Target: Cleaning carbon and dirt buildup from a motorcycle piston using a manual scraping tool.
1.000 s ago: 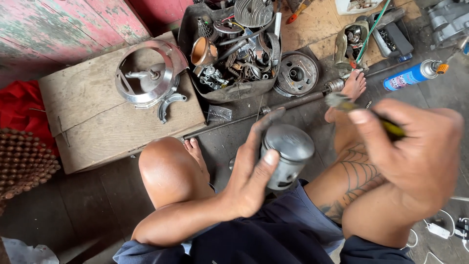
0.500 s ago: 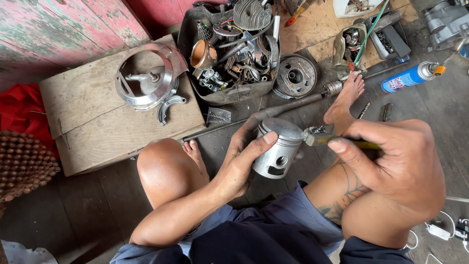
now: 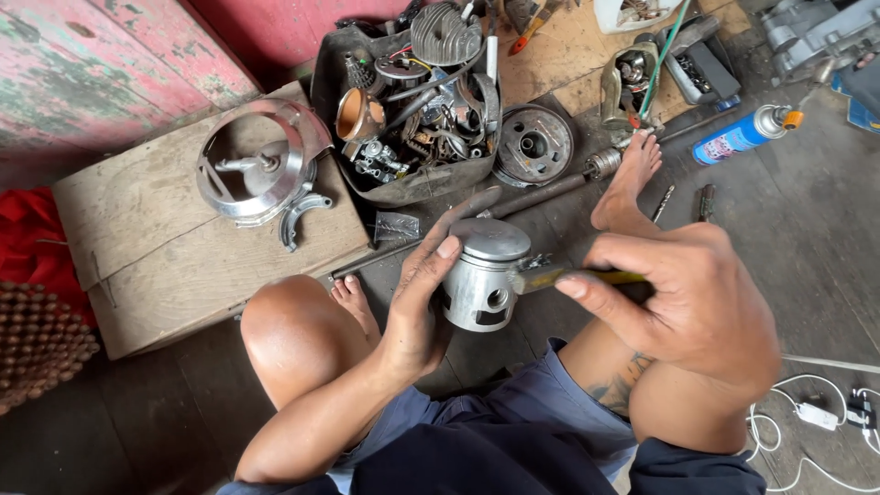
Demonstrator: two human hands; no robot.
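Two hands work at the middle of the frame: the left hand [image 3: 417, 307] wraps the round silver metal piston [image 3: 483, 273], and the right hand [image 3: 683, 302] pinches a thin yellow-handled tool [image 3: 573, 277] against its side. To do this well, I think the piston should be held tight and the tool kept steady.

Viewpoint: a single camera on the person's head, above the lap.
Direction: looks steeply down, tilting forward over knees to the floor.
Closeness: the left hand [image 3: 417, 307] and right hand [image 3: 687, 307] sit near, filling the centre.
Far edge: a tub of metal parts [image 3: 330, 101] and pink wall [image 3: 82, 64].
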